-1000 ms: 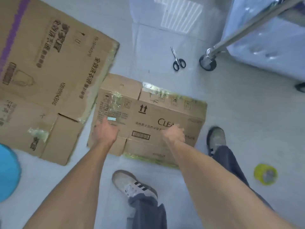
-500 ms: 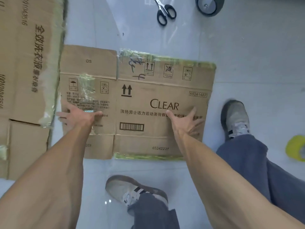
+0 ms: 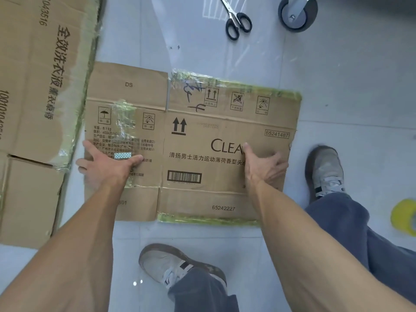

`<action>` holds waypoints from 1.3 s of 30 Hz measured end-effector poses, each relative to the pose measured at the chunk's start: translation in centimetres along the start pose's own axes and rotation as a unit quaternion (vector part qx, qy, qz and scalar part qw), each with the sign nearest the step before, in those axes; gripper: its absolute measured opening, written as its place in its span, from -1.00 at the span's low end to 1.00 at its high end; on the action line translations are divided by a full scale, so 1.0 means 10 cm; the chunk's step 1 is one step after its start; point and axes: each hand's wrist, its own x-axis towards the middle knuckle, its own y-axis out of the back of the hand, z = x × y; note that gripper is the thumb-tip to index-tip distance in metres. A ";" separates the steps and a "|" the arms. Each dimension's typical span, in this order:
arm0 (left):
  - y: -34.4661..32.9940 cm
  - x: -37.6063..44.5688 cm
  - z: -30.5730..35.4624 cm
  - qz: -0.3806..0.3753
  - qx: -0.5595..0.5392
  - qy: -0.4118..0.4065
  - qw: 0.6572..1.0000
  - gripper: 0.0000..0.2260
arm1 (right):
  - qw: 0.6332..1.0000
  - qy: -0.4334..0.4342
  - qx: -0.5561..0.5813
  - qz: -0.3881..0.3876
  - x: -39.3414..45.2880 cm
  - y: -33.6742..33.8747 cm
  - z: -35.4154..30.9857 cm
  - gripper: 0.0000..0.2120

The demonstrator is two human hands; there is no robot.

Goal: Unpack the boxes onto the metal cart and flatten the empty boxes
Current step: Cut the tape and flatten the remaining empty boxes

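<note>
Left hand (image 3: 108,164) and right hand (image 3: 262,164) are pressing flat, fingers spread, on flattened box (image 3: 202,136); risk: creases springing back, cardboard sliding on tile.

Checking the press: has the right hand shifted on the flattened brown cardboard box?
Yes. The right hand slid up the flattened brown cardboard box; its thumb now covers CLEAR's R.

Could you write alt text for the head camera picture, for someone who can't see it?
Seen from above, a person presses both hands, left hand and right hand, flat on a flattened CLEAR box on the pale floor. A larger flattened box lies to its left; scissors, a cart wheel and a yellow tape roll lie nearby.
</note>
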 end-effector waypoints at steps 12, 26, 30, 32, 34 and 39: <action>-0.06 -0.53 -0.29 0.013 -0.003 0.102 0.995 0.23 | 0.994 -0.013 -0.108 0.012 -0.13 0.04 0.09 0.05; -0.29 -0.68 -0.50 0.025 -0.019 0.105 0.994 0.08 | 0.986 0.039 -0.162 -0.023 0.36 0.44 0.22 0.25; -0.20 -0.80 -0.45 0.033 -0.041 0.104 0.993 0.03 | 0.988 0.041 -0.147 0.017 0.34 0.60 0.18 -0.03; -0.08 -0.85 -0.50 0.033 -0.050 0.109 0.992 0.04 | 0.992 0.004 -0.124 0.037 0.24 0.67 0.14 -0.13; 0.10 -0.91 -0.61 0.035 -0.068 0.116 0.990 0.07 | 0.993 0.001 -0.111 0.044 0.07 0.71 0.07 -0.15; 0.69 -1.12 -0.93 0.034 -0.096 0.169 0.980 0.10 | 0.991 0.059 -0.116 0.034 -0.47 0.84 -0.28 -0.17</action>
